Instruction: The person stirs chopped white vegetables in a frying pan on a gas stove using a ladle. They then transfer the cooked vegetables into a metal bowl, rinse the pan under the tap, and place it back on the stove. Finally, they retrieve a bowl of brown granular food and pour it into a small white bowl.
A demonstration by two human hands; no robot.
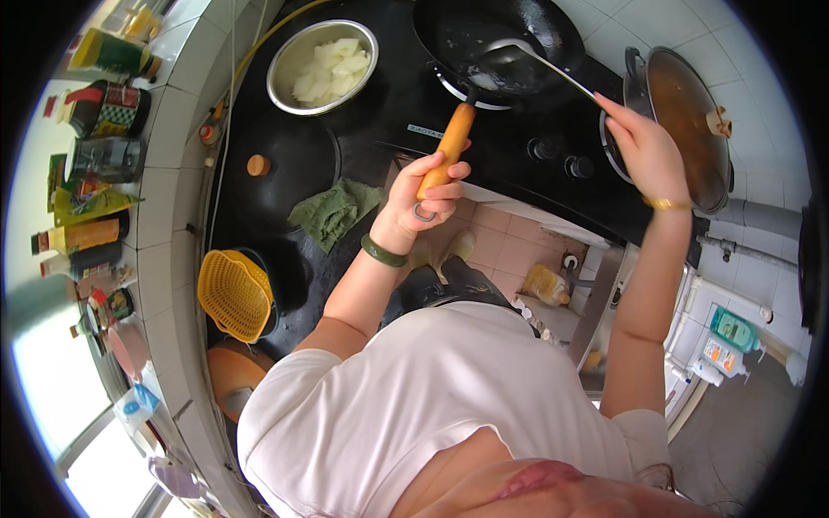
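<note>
My left hand [431,188], with a green bangle at its wrist, is closed around the wooden handle [450,146] of a black wok [544,32]. My right hand [644,146] grips the long metal handle of a ladle [511,52], whose bowl is inside the wok. The wok stands over a stove burner, with a wet sheen and a small whitish patch, which I cannot identify, near its handle side. Left of the wok, a steel bowl [274,87] holds pale, translucent cut pieces of food [333,71] on the black stovetop.
A crumpled green cloth [333,213] lies beside a black lid with a wooden knob [258,165]. A yellow plastic basket [234,298] is nearer on the left. Bottles and jars line the left ledge. A lidded pot [690,129] stands at the right. Stove knobs [578,167] face me.
</note>
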